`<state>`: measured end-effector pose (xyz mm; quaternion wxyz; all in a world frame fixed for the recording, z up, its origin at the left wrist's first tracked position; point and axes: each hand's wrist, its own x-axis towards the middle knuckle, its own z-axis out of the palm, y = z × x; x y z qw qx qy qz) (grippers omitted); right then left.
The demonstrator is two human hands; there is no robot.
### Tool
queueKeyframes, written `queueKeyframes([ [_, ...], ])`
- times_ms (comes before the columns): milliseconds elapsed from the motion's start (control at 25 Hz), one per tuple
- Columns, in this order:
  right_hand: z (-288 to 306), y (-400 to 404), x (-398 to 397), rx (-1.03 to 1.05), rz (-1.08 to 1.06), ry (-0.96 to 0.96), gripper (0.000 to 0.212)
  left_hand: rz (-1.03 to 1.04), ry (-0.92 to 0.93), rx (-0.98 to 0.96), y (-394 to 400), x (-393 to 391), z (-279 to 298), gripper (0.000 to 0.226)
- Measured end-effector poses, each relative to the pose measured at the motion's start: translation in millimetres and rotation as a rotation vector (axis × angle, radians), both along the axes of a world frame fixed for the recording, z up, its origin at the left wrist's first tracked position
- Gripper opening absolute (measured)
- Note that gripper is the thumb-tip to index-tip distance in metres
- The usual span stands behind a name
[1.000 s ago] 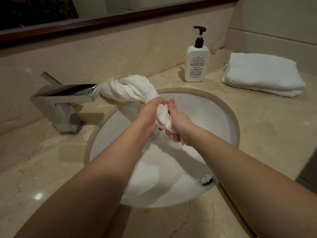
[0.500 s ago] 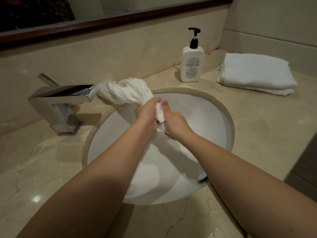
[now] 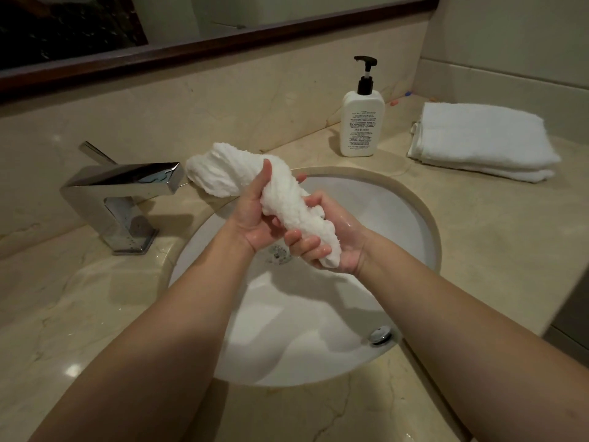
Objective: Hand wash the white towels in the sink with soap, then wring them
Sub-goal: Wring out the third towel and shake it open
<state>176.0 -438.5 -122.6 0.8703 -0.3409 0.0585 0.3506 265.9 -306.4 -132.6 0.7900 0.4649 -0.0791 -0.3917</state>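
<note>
A wet white towel, twisted into a thick rope, is held above the white sink. My left hand grips its middle, thumb up along the cloth. My right hand grips the lower end, fingers curled round it. The towel's upper end bulges out toward the faucet spout. Both hands look wet. A white soap bottle with a black pump stands on the counter behind the sink. Folded white towels lie in a stack at the back right.
A chrome faucet stands at the sink's left on the beige marble counter. The drain shows below my hands, and an overflow cap sits near the front rim. A mirror with a dark wooden frame runs along the back wall.
Both hands have turned palm-up and the towel now lies as a twisted roll across them. The towel's top end has lifted away from the faucet spout.
</note>
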Motion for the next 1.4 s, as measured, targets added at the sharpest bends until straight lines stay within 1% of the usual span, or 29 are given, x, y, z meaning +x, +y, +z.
queueKeyframes([
  [40, 2, 3, -1, -0.061, 0.012, -0.011, 0.057, 0.012, -0.016, -0.035, -2, 0, 0, 0.056],
  [80, 3, 7, -3, -0.169, -0.001, -0.027, 0.072, 0.038, -0.022, -0.063, -5, -3, 1, 0.042],
  [120, 5, 12, -4, -0.298, -0.041, -0.052, 0.086, 0.071, -0.016, -0.067, -6, -5, 2, 0.036],
  [160, 6, 17, -5, -0.438, -0.107, -0.084, 0.092, 0.112, -0.005, -0.039, -6, -6, 5, 0.039],
  [240, 2, 27, -5, -0.707, -0.289, -0.144, 0.090, 0.191, 0.020, 0.041, -10, -8, 9, 0.041],
  [320, -5, 31, -1, -0.914, -0.436, -0.186, 0.083, 0.267, 0.021, 0.142, -19, -12, 14, 0.032],
  [440, -18, 30, 5, -1.204, -0.507, -0.273, 0.082, 0.337, 0.068, 0.280, -32, -18, 18, 0.020],
  [520, -23, 28, 6, -1.350, -0.537, -0.334, 0.086, 0.397, 0.100, 0.305, -35, -15, 14, 0.017],
  [640, -27, 28, 5, -1.413, -0.558, -0.406, 0.081, 0.495, 0.152, 0.323, -36, -8, 1, 0.009],
  [720, -27, 28, 5, -1.440, -0.556, -0.418, 0.083, 0.527, 0.169, 0.319, -35, -7, -4, 0.017],
  [800, -27, 27, 3, -1.469, -0.543, -0.431, 0.082, 0.524, 0.176, 0.311, -34, -7, -6, 0.023],
  [920, -29, 23, 2, -1.571, -0.479, -0.459, 0.076, 0.440, 0.167, 0.323, -31, -14, -8, 0.021],
  [960, -31, 21, 2, -1.569, -0.465, -0.452, 0.077, 0.436, 0.158, 0.308, -30, -17, -5, 0.023],
  [1000, -33, 19, 2, -1.510, -0.462, -0.422, 0.079, 0.466, 0.149, 0.278, -29, -19, -3, 0.026],
  [1040, -34, 16, 2, -1.401, -0.465, -0.368, 0.080, 0.518, 0.138, 0.224, -28, -19, 1, 0.030],
  [1120, -32, 11, 0, -1.193, -0.440, -0.255, 0.077, 0.622, 0.150, 0.025, -21, -18, 10, 0.039],
  [1160, -30, 9, -2, -1.149, -0.398, -0.222, 0.075, 0.660, 0.188, -0.081, -17, -14, 13, 0.046],
  [1240, -31, 8, -2, -1.194, -0.293, -0.198, 0.071, 0.706, 0.244, -0.169, -9, -5, 15, 0.055],
  [1320, -31, 11, 1, -1.304, -0.259, -0.213, 0.059, 0.729, 0.228, -0.073, -4, -2, 13, 0.051],
  [1360, -29, 13, 3, -1.336, -0.324, -0.257, 0.050, 0.740, 0.197, -0.022, -4, -1, 12, 0.047],
  [1400, -24, 15, 3, -1.335, -0.459, -0.323, 0.040, 0.754, 0.155, 0.020, -5, -2, 12, 0.045],
])
